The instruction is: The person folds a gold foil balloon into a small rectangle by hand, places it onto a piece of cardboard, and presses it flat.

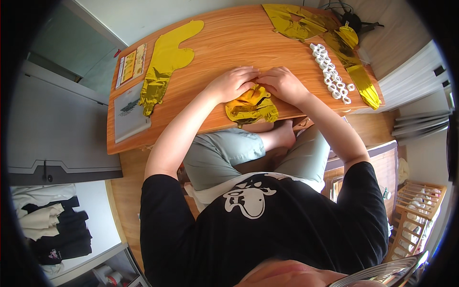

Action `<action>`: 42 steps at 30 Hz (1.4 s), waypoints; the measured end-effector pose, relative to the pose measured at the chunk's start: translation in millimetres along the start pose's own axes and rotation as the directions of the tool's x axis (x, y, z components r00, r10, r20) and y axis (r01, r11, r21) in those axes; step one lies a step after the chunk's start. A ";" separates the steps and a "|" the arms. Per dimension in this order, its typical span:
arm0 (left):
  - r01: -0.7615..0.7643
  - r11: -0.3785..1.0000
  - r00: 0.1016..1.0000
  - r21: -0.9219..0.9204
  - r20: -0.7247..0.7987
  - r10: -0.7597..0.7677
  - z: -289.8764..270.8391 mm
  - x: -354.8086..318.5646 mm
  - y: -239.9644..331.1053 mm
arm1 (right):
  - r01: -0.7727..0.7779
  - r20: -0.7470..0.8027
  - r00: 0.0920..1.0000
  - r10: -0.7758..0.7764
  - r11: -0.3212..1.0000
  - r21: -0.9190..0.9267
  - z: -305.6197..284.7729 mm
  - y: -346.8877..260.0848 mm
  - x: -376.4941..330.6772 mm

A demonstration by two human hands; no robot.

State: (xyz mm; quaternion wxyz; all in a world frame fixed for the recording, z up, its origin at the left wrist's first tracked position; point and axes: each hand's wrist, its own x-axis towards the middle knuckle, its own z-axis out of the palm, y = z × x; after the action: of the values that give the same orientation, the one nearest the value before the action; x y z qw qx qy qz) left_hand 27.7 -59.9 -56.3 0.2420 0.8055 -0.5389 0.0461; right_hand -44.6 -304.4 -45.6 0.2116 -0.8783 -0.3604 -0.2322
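A shiny gold foil balloon [251,107], crumpled and partly folded, lies at the table's near edge with its lower end hanging toward my lap. My left hand [234,83] has its fingers closed on the upper left of the foil, thumb on top. From the other side my right hand [286,85] pinches at the upper part of it, its fingertips meeting those of the left. What sits right between the fingertips is hidden. Left of my forearm, another flat gold foil balloon [168,57] lies stretched out, its near end crinkled.
More gold foil balloons [292,23] lie at the far right and along the right edge. Beside them run rows of small white rolls [330,71]. A printed card [131,65] and a clear plastic bag [126,117] rest on the wooden table's [224,40] left side.
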 end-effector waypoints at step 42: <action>0.021 1.000 0.995 0.009 0.098 -0.022 -3.8 -2.6 -1.4 | -0.095 0.401 0.916 0.003 0.973 0.209 -28.9 -16.0 -5.1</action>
State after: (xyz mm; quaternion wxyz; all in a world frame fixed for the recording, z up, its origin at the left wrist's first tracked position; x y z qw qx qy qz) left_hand 28.6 -55.6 -54.3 0.2125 0.8136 -0.5411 0.0059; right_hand -66.9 -312.3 -22.0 0.2373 -0.8863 -0.3977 -0.0012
